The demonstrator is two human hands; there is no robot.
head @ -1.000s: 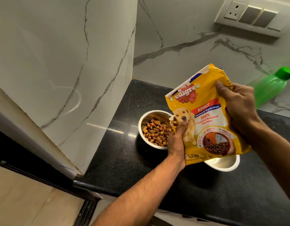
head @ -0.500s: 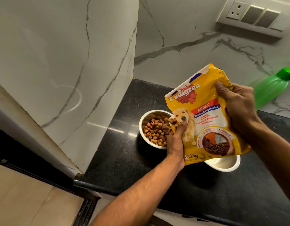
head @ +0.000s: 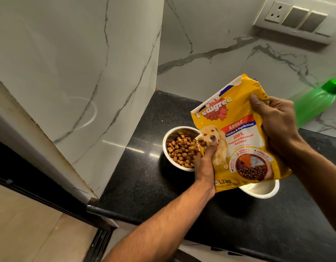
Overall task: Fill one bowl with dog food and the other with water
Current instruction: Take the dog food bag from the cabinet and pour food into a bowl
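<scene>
Left forearm comes in from the bottom edge, angled up toward the kibble bowl (head: 168, 137). Left hand (head: 204, 165) sits at the bowl's near-right rim, thumb lying up the face of the dog food bag (head: 241, 140), pinching the bag's lower-left corner; remaining fingers are hidden behind the packet. Right arm enters from the right edge. Right hand (head: 276, 123) grips the bag's upper-right edge, thumb on the front, other fingers curled round the back.

Black speckled countertop (head: 144, 186) carries the bowl, with a rounded front edge nearer the camera. White marble wall panel (head: 69, 72) with grey veining stands left of the bowl; a matching backsplash runs behind it. A switch plate (head: 293, 17) with a socket is mounted high on that backsplash, up and right of the bowl. Tan floor shows below-left of the bowl, past the counter edge.

Kibble bowl is steel, round, standing on the counter, with a heap of brown and tan dog food (head: 182, 151) in it. The bag is yellow, marked with a puppy picture, "ADULT" and "1.2 kg"; it is held tilted just right of the bowl, its low left corner over the bowl's rim with pieces at the opening. Second bowl (head: 261, 191), right of the kibble bowl, half covered by the bag; its contents cannot be judged. Green bottle (head: 314, 103) with green cap stands far right, against the backsplash.
</scene>
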